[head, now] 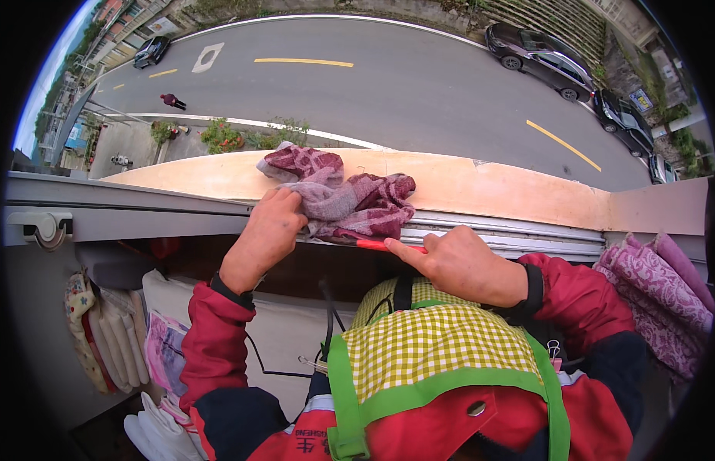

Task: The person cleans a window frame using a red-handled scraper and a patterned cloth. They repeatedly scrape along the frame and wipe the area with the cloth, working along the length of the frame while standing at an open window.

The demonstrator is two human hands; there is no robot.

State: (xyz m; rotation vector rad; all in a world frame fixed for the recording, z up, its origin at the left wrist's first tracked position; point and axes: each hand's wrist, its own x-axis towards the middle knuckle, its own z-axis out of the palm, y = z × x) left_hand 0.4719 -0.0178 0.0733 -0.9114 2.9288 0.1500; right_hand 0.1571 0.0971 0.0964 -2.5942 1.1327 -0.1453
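Observation:
A maroon and pale mauve cloth (357,199) lies bunched over the sill of an open window, partly on the outer ledge (484,190) and partly on the metal sliding track (501,235). My left hand (274,230) grips the cloth's left side, its fingertips hidden in the folds. In my right hand (461,265) is a red-handled tool (386,245), the index finger stretched along the handle. The tool points left, and its far end is dark and lies against or under the cloth's lower edge; what kind of tool it is I cannot tell.
A sliding window frame (132,216) stands at the left, a purple patterned curtain (651,294) at the right. Folded textiles (112,334) sit below left. Outside, far below, a road (392,80) carries a walking person (172,101) and parked cars (542,60). I wear a checked apron (444,346).

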